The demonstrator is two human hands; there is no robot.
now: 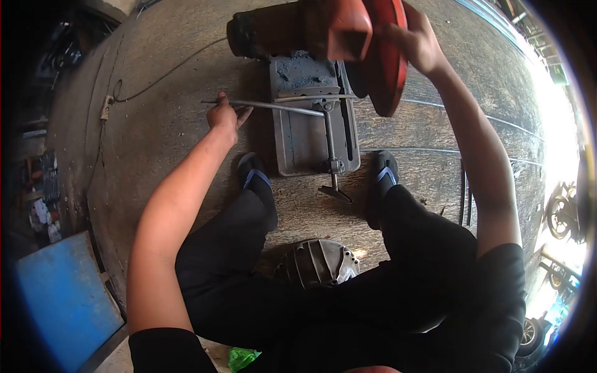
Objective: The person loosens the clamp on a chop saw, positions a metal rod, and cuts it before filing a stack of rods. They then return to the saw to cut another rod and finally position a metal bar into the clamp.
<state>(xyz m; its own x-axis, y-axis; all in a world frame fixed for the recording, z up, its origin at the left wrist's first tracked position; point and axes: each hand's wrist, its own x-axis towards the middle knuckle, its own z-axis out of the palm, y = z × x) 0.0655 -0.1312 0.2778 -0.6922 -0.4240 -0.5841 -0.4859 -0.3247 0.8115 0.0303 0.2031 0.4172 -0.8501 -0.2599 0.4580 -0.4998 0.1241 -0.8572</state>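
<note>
A chop saw with a red motor housing [348, 31] and a round red blade guard [393, 68] stands before me, its head raised above the grey base [287, 146]. My right hand [420, 45] grips the guard's edge at the upper right, its fingers partly blurred. To the left of the base, my left hand [225, 117] is closed around a thin metal rod [280, 108], whose far end lies over the base near the vise screw [331, 140]. A second rod [314, 97] lies at the vise jaw, just beyond the first.
A power cord [168, 71] runs left from the saw to a socket [107, 107]. Long rods [429, 149] lie on the floor to the right. My sandalled feet [256, 177] flank the base. A ribbed metal casting [317, 262] sits between my legs, and a blue panel [68, 304] stands lower left.
</note>
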